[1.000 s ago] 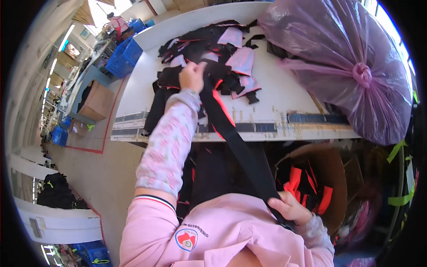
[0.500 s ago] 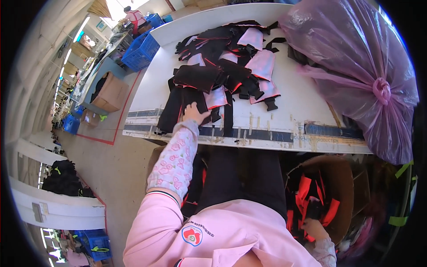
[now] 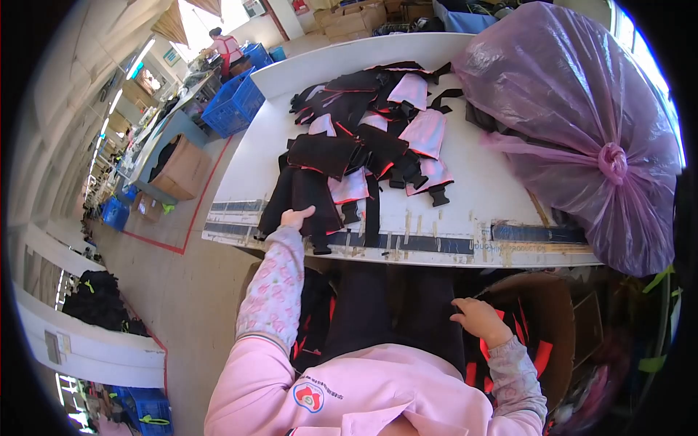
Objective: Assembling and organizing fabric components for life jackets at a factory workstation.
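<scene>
On the far left, a blue plastic crate (image 3: pixel 233 104) stands beyond the worktable (image 3: pixel 472 174). The left forearm reaches forward, its hand (image 3: pixel 297 218) resting palm down at the near end of a black fabric panel (image 3: pixel 314 195), thumb pointing right; whether the fingers grip cannot be told. The panel lies at the near left of a heap of black straps (image 3: pixel 337 155) with buckles. The pink shirt (image 3: pixel 407 370) bears a round red-and-blue badge (image 3: pixel 308 396) beside dark lettering. Print marks the table's near edge. The right hand (image 3: pixel 483 322) bends inward before a cardboard box (image 3: pixel 558 312), thumb and forefinger slightly parted; any hold is unclear. Far right sits a knotted purple plastic bag (image 3: pixel 574 109).
</scene>
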The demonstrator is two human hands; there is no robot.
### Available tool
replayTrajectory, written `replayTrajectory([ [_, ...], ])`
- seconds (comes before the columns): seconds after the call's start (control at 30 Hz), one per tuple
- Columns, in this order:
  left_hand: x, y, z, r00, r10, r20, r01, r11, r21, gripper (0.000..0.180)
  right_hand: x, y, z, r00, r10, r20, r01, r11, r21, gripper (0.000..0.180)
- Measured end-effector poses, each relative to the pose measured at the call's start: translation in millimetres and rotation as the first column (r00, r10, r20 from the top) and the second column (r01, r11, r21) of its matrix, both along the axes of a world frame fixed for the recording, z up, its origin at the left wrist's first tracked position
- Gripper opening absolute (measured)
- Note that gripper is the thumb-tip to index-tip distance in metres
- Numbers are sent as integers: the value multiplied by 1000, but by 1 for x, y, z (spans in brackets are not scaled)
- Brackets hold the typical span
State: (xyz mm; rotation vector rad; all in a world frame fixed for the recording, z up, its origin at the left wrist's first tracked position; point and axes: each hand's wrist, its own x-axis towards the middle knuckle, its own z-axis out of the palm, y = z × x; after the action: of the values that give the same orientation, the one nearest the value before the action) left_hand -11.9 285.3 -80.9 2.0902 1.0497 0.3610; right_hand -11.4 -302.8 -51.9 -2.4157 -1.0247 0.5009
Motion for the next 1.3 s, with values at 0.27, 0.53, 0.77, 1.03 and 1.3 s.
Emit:
replayTrajectory([
  [0.27,3,-165,235,302,63,951,269,951,-149,38,12,13,37,961,60,-270,6,972,237,35],
  [0.53,29,-298,159,554,-62,830,633,678,-372,43,35,99,97,988,-92,-127,157,578,801,59],
  [0.77,10,-334,13,810,-543,222,464,825,324,72,27,71,-13,918,-385,-95,380,787,486,49],
  [1.03,-9,-351,18,591,-802,81,666,543,512,52,39,84,-6,865,-497,75,413,788,457,23],
  [1.3,-5,-335,12,774,-456,438,436,887,153,34,52,114,-26,844,-500,-194,467,508,724,21],
])
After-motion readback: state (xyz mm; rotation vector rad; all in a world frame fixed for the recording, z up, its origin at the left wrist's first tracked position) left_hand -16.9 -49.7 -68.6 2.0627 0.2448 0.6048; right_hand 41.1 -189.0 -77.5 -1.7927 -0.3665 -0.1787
